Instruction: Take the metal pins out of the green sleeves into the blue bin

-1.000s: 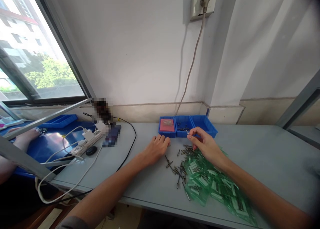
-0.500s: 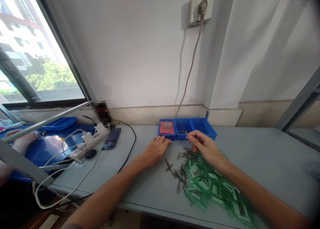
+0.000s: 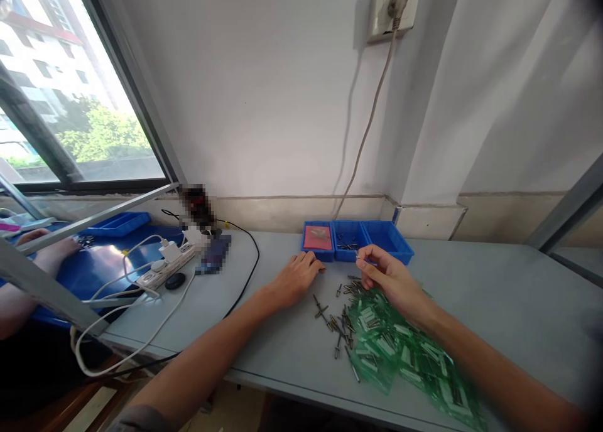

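Three blue bins stood side by side at the back of the surface (image 3: 494, 294). The left bin (image 3: 321, 255) held a flat pink piece (image 3: 318, 242) with something pale on top of it, too small to make out. Several slim metal pins lay scattered in the middle bin (image 3: 343, 256). The right bin (image 3: 389, 234) stood at the end of the row. Green see-through bags (image 3: 377, 334) were heaped under and beside the right forearm, with more metal pins and white strips showing through them. Loose pins (image 3: 352, 364) lay on the surface along the bags' left edge, some crossing one another.

The right hand (image 3: 385, 275) was raised just in front of the middle bin, its grip closed, thumb and forefinger together on a small metal piece (image 3: 357, 254). The left hand (image 3: 294, 278) rested palm down just before the left bin, fingers bent; whether its grip held anything could not be told.

Compared with half a second before, the whole view had shifted a little, while both hands kept nearly the same places beside the bins and the loose pins lay as they had.
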Demonstrator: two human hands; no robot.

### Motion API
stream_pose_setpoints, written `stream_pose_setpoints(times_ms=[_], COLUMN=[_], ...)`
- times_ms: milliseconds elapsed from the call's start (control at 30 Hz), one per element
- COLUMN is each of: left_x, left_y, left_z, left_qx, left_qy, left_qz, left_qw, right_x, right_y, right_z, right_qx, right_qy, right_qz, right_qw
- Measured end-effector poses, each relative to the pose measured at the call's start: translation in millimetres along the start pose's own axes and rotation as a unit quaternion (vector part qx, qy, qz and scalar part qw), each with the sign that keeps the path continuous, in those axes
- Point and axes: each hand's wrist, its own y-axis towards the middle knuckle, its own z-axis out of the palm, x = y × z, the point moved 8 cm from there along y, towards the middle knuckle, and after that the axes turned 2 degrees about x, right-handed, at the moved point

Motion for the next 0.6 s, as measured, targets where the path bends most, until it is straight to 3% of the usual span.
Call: stream_pose_setpoints(times_ms=[167,267,400,600], left_x=[-0.8,-2.0,-1.9,-2.5], left_y=[0.0,-0.3,0.0,-1.0], left_z=[-1.7,-0.8,0.6,1.0], left_qx=[0.003,0.003,-0.005,-0.028], left_qy=[-0.004,0.002,0.003,-0.049], left_qz=[-0.002,0.004,0.006,0.039], left_qw=[1.000,1.000,1.000,0.998], right_x=[13.2,20.3,18.2,1.4], right_y=[-4.1,-7.8,-5.0,0.4], right_z=[-4.2,0.6,-2.4,-4.3], right_qx=[-0.049,-0.043,-0.046,-0.024], right_qy=[-0.224,-0.277,-0.225,-0.017], right_qz=[-0.084,-0.126,-0.107,-0.010], right_qw=[0.970,0.952,0.967,1.000])
